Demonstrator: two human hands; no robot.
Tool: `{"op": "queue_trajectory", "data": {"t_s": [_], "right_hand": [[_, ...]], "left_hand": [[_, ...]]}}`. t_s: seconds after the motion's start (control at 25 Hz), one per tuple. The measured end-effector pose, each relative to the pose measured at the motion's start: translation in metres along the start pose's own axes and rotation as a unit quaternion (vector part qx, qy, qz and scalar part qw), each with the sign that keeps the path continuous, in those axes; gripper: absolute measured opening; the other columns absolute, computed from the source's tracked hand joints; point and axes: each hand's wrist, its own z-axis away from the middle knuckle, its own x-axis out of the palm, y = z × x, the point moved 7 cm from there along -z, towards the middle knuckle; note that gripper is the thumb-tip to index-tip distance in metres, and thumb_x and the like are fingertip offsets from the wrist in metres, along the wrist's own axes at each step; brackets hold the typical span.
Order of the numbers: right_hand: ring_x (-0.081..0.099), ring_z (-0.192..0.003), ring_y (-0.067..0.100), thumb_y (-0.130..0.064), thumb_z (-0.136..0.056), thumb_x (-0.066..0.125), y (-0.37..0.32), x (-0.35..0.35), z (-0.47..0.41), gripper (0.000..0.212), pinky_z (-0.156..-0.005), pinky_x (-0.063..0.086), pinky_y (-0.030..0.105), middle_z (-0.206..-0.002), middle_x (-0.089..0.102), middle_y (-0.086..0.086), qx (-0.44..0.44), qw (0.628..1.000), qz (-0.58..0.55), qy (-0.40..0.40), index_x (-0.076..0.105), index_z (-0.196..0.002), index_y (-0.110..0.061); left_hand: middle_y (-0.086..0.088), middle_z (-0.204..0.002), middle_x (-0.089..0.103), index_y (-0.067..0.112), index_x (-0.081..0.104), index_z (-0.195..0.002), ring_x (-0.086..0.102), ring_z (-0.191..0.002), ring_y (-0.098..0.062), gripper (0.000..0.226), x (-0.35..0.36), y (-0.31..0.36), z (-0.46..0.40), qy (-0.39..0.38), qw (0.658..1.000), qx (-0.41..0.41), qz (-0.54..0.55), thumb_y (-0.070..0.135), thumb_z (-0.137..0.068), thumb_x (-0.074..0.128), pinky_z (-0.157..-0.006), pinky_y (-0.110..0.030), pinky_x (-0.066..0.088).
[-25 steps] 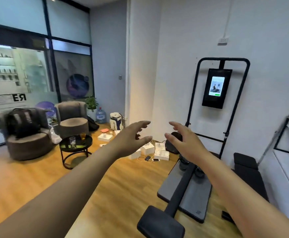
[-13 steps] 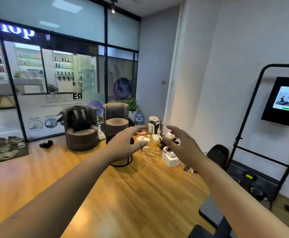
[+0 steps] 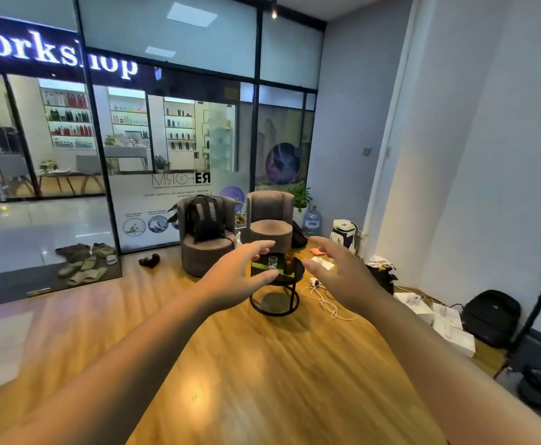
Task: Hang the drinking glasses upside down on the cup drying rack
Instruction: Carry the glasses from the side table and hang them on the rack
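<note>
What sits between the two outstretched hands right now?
In the head view, the round black side table shows in the gap between the left hand and right hand, farther off, carrying a clear glass and an amber glass.

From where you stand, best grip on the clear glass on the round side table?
Probably the side wall at mid-height, coming from the near side with the right hand. The clear glass stands upright, mouth up, on the round table, and the amber glass stands close on its right, so pinch front to back. Both hands are open and far short.
</note>
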Motion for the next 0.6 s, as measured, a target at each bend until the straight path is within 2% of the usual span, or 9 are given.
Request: {"op": "queue_trajectory", "data": {"t_s": [0.2,0.44,0.52,0.6], "right_hand": [[0.049,-0.141,0.022,-0.056,-0.099,0.061,0.031,0.031,-0.076,0.065,-0.095,0.045,0.032,-0.159,0.049,-0.002,0.000,1.000,0.002,-0.015,0.041,-0.158,-0.038],[0.046,-0.145,0.024,-0.058,-0.097,0.063,0.098,0.040,-0.188,0.069,-0.105,0.047,0.043,-0.162,0.046,-0.001,0.014,1.000,-0.008,-0.024,0.038,-0.159,-0.039],[0.047,-0.144,0.023,-0.060,-0.096,0.063,0.119,0.042,-0.227,0.070,-0.102,0.048,0.039,-0.162,0.046,-0.003,0.005,1.000,-0.018,-0.024,0.038,-0.158,-0.041],[0.047,-0.143,0.022,-0.061,-0.095,0.063,0.134,0.044,-0.267,0.070,-0.100,0.046,0.036,-0.161,0.047,-0.005,-0.008,1.000,-0.016,-0.020,0.037,-0.157,-0.042]], "left_hand": [[0.008,-0.149,0.054,0.035,0.043,-0.155,0.051,-0.133,-0.008,0.064,-0.009,-0.048,-0.061,0.027,0.999,-0.019,-0.012,0.042,-0.097,0.069,-0.099,-0.022,0.039],[0.010,-0.151,0.053,0.033,0.043,-0.155,0.048,-0.137,-0.008,0.063,0.003,-0.090,-0.166,0.018,0.998,-0.041,-0.033,0.042,-0.098,0.068,-0.110,-0.030,0.042],[0.009,-0.149,0.054,0.032,0.043,-0.155,0.049,-0.136,-0.008,0.064,0.004,-0.104,-0.206,0.027,0.998,-0.048,-0.032,0.041,-0.097,0.068,-0.111,-0.032,0.043],[0.009,-0.149,0.054,0.031,0.043,-0.155,0.049,-0.133,-0.005,0.064,0.003,-0.116,-0.244,0.042,0.998,-0.050,-0.020,0.042,-0.097,0.068,-0.107,-0.028,0.042]]}}
